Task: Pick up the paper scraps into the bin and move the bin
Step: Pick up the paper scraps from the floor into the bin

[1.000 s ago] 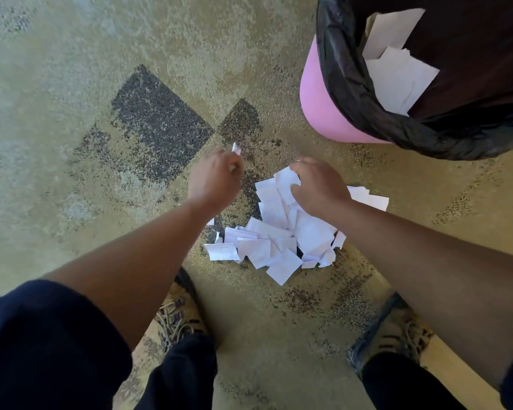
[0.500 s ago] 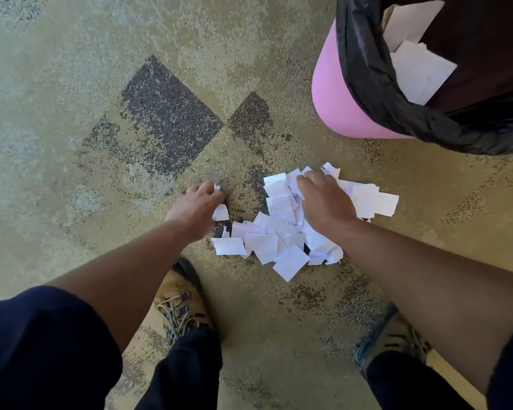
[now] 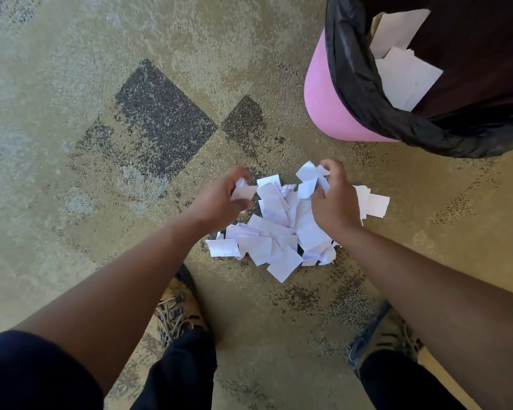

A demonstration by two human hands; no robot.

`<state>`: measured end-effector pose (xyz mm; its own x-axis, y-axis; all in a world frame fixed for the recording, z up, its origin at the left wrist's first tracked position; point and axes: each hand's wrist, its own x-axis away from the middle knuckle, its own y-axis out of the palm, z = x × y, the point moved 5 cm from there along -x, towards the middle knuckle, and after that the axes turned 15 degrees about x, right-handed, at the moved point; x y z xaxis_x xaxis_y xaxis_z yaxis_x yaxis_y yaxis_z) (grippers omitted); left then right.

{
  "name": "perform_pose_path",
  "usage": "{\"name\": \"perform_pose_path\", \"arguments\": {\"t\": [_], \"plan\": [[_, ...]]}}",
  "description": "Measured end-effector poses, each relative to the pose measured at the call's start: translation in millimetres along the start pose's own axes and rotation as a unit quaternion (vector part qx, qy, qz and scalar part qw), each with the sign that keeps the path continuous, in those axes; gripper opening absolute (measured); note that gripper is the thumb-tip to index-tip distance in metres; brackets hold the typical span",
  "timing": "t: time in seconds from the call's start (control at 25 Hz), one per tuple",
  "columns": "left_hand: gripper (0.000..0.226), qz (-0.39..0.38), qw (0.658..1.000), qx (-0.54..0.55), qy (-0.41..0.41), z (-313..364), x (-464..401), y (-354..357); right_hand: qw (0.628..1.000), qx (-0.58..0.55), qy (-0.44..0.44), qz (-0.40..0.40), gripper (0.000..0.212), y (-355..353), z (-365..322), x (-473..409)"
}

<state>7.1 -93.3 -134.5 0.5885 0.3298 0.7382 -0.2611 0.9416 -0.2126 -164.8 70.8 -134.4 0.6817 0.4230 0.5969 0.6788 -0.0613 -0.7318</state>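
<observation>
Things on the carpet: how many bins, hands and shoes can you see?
Bin: 1
Hands: 2, left hand and right hand
Shoes: 2, left shoe and right shoe
Total: 5

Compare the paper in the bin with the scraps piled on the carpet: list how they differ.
The paper in the bin shows as a few larger sheets; the scraps on the carpet are many small squarish pieces. The bin's paper leans against the black liner; the scraps lie flat in an overlapping heap. The left hand and right hand each grip some scraps; nothing touches the bin's paper. Both are white paper.
</observation>
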Motion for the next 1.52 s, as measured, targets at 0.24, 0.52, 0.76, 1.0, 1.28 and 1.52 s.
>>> {"name": "perform_pose_path", "arguments": {"t": [0.24, 0.52, 0.76, 1.0, 1.28, 1.52], "plan": [[0.018, -0.046, 0.998, -0.034, 0.021, 25.5, -27.5, 26.8, 0.993, -0.096, 0.056, -0.033, 0.023, 8.3, 17.6, 2.2], [0.024, -0.099, 0.988, 0.12, 0.021, 27.5, -21.2, 56.0, 0.921, -0.346, 0.055, -0.169, 0.022, 10.6, 4.2, 23.0], [0.046, -0.035, 0.996, 0.076, 0.037, 24.8, -6.8, 61.3, 0.915, -0.345, 0.048, -0.202, 0.013, 16.2, 3.6, 27.9], [0.026, -0.004, 1.0, 0.017, -0.011, 11.8, -11.5, 58.0, 0.945, -0.247, -0.007, -0.212, 0.031, 19.2, 4.8, 28.3], [0.018, -0.041, 0.977, -0.207, 0.029, 15.3, -41.5, 55.9, 0.97, 0.202, -0.1, -0.088, 0.059, 4.6, 15.4, -15.8], [0.02, -0.008, 0.956, -0.283, 0.082, 20.0, -44.7, 63.1, 0.957, 0.209, -0.105, -0.174, 0.072, 31.2, 11.5, -25.1]]}}
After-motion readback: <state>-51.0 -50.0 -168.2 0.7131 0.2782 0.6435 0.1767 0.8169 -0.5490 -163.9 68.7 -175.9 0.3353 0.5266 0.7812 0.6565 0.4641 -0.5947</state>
